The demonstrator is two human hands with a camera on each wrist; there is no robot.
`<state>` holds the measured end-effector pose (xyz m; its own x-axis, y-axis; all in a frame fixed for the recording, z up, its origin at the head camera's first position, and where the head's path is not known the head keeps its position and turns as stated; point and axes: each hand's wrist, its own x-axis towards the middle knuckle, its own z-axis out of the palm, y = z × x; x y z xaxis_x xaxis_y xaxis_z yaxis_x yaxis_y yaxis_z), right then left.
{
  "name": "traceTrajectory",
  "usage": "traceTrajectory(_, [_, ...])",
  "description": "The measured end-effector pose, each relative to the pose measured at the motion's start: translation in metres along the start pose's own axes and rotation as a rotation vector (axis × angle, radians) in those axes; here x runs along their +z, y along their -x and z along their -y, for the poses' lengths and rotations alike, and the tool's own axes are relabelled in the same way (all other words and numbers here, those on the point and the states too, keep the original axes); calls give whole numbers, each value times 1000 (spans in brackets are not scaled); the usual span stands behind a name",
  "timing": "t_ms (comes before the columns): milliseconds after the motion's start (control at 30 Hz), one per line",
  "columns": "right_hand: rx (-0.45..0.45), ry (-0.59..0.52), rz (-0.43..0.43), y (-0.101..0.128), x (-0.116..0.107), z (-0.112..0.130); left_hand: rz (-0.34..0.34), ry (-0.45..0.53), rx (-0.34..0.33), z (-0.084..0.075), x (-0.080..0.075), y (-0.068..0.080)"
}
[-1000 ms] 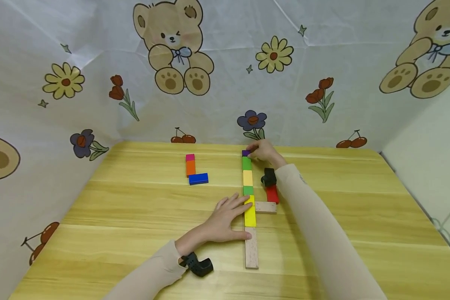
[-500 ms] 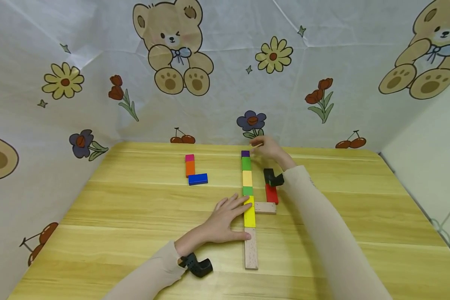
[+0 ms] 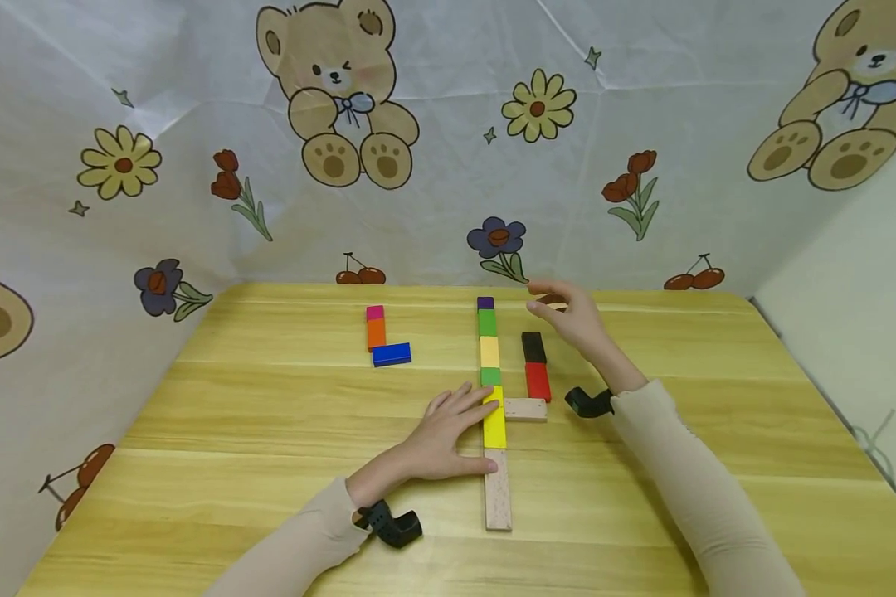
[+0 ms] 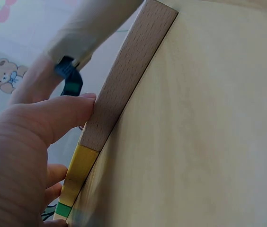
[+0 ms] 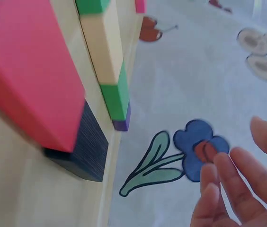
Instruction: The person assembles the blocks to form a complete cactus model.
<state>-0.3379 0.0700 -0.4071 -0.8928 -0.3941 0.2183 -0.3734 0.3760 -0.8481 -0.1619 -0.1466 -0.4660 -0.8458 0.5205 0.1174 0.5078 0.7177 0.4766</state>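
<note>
Right there in the middle of the table (image 3: 269, 464) runs a long row of blocks (image 3: 490, 390), laid end to end from near the back wall toward the person: a purple block (image 3: 485, 303), a green block (image 3: 488, 322), a pale yellow block (image 3: 489, 352), a small green one, a bright yellow block (image 3: 494, 419) and a plain wood block (image 3: 497, 500) at the near end. The left hand (image 3: 448, 435) lies flat on the table with straight fingers pressed against the left side of the row, thumb touching the wood block, fingertips at the bright yellow one; it holds nothing. The right hand (image 3: 575, 319) hovers above the table to the right of the row's far end, fingers loosely spread and relaxed, touching nothing. Just below it, a black block (image 3: 533, 347) and a red block (image 3: 538, 381) lie end to end beside the row, and a short wood block (image 3: 526, 410) juts out sideways from the bright yellow one. Well apart on the left sit a pink block (image 3: 375, 313), an orange block (image 3: 377, 333) and a blue block (image 3: 392, 355).
</note>
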Motion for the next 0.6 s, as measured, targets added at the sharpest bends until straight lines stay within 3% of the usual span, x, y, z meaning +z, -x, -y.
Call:
traceTrajectory(167, [-44, -30, -44, 30, -9, -1, -3, 2, 3, -1, -2, -2])
traceTrajectory(233, [-28, 5, -43, 46, -10, 10, 0, 5, 0, -1, -3, -1])
traceTrajectory(500, [-42, 38, 38, 87, -10, 23, -4, 3, 2, 0, 0, 0])
traceTrajectory(600, [-55, 95, 76, 92, -6, 6, -4, 6, 0, 0, 0, 0])
